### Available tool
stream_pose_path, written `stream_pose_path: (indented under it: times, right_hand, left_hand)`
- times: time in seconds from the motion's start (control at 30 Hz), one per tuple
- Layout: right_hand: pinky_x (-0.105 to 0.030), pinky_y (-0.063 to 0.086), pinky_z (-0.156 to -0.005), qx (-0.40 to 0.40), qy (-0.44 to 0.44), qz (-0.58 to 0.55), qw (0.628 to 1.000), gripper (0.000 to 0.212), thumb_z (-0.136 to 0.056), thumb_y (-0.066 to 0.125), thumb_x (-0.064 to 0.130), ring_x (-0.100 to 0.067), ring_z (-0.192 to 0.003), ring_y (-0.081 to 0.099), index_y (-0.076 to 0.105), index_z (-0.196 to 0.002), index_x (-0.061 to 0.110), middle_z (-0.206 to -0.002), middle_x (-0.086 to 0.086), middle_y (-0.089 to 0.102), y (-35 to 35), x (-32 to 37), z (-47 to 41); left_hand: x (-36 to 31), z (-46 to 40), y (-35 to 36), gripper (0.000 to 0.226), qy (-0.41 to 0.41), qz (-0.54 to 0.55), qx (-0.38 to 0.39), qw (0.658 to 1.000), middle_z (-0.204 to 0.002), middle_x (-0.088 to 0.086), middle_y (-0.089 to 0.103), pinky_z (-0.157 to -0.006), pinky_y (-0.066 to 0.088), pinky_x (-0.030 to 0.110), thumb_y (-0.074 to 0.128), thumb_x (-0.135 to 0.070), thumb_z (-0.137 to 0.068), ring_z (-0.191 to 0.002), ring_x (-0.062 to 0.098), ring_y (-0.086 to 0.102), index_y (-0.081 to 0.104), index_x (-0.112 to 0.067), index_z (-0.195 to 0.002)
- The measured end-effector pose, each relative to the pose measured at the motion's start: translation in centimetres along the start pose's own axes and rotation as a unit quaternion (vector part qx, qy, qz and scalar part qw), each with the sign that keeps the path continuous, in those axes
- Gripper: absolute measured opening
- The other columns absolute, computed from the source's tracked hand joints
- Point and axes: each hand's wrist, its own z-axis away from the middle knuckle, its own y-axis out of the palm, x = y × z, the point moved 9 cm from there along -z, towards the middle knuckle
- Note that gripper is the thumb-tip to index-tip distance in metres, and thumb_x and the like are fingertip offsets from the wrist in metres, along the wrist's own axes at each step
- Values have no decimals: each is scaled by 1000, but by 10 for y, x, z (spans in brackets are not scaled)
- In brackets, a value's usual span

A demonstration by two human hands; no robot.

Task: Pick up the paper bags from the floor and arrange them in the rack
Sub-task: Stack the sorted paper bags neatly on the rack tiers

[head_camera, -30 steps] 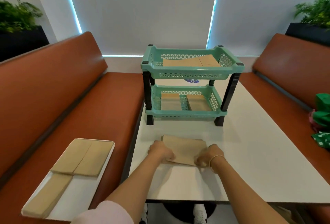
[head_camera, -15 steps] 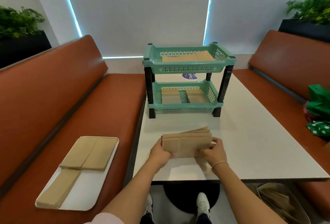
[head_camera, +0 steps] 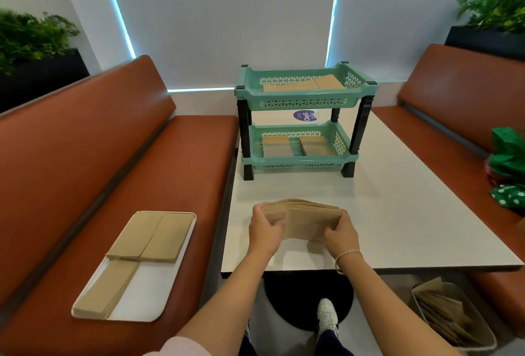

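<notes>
So around the table (head_camera: 397,213) you've got orange bench seats on both sides, a white tray (head_camera: 147,296) on the left bench (head_camera: 99,185) with more flat paper bags laid on it, green dotted fabric (head_camera: 508,179) on the right bench, and planters up in both back corners. Nothing sits between the hands and the rack (head_camera: 301,120), just bare tabletop. A purple sticker (head_camera: 304,115) shows on the table behind the rack. The rack is a mint two-tier thing with black posts; the upper shelf has flat bags toward its right side, and the lower shelf has two bags side by side with a gap between them. The stack of paper bags (head_camera: 305,220) is held over the near end of the table, left hand (head_camera: 265,230) gripping its left end with fingers curled around it, right hand (head_camera: 339,235) pinching the right end (there's a thin bracelet on that wrist). Whether the stack's bottom edge touches the table I can't tell, since the hands cover it. Down at the bottom right there's a bin (head_camera: 454,316) on the floor with more bags in it, cut off by the frame edge, so no idea how many. The stack stands on edge, its broad face toward the camera and its long axis running left to right, roughly parallel to the front of the rack, with the top edges fanned out a bit.
</notes>
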Motion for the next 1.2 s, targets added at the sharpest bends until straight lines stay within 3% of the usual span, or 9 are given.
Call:
stream_pose_path:
  times: [0.1,0.2,0.3,0.5,0.77,0.9,1.0,1.1,1.2]
  right_hand:
    - [-28,37,-79,-9,-9,1,1000,39,-88,41,-4,-30,-93,51,43,-126,5,-112,-16,57,-7,7,1]
    - [-30,40,-79,-13,-10,0,1000,39,-87,42,-3,-26,-87,48,44,-125,7,-104,-13,56,-13,9,1]
    - [-27,39,-77,11,24,15,1000,41,-85,47,-1,-28,-92,52,45,-125,8,-113,-17,58,-8,-8,8]
    - [-27,38,-81,17,49,26,998,40,-86,47,-1,-33,-108,54,47,-126,5,-120,-18,57,-3,-18,5]
    - [-29,40,-87,38,35,71,996,42,-89,45,1,-35,-112,53,44,-131,8,-123,-17,57,0,-25,3]
    - [-26,36,-81,53,21,95,994,41,-91,42,1,-34,-112,52,45,-131,8,-123,-17,57,-2,-20,2]
    - [-27,37,-82,66,-13,121,990,38,-91,38,-1,-33,-107,53,46,-128,7,-119,-17,58,-3,-10,1]
    - [-26,36,-77,76,-40,113,990,29,-91,37,-4,-27,-91,50,50,-113,10,-106,-13,58,-5,3,1]
    - [-26,39,-75,44,-42,21,998,20,-89,48,-1,-23,-86,52,46,-100,16,-94,-6,57,-15,10,-3]
  left_hand:
    - [-8,1,0,46,13,8,-5,1000,-126,6,52,-86,44,24,62,-8,-88,-109,17,50,39,-14,-127]
    - [-12,4,1,59,30,8,2,1000,-138,5,43,-95,39,25,65,-9,-86,-123,20,44,33,-17,-135]
    - [-7,11,5,72,45,-36,27,998,-145,1,33,-103,33,27,62,-4,-86,-134,19,32,24,-25,-144]
    - [-13,5,4,42,69,-85,39,993,-117,5,55,-78,45,23,58,0,-83,-102,19,55,46,-30,-110]
    - [-12,2,7,25,93,-171,48,980,-108,5,58,-73,42,24,61,-13,-87,-94,18,53,46,-30,-97]
    - [-27,-4,2,26,117,-371,26,921,-109,3,56,-88,42,34,61,-29,-86,-107,23,47,51,-22,-109]
    - [-50,-5,16,36,181,-460,49,868,-118,1,55,-107,29,39,57,-19,-86,-115,23,43,51,-23,-120]
    - [-53,-3,32,33,174,-463,111,862,-114,0,59,-113,17,49,52,-9,-88,-114,23,47,52,-24,-117]
    - [-50,-8,24,12,146,-407,91,897,-105,-1,62,-114,18,48,52,-17,-93,-110,23,50,54,-24,-103]
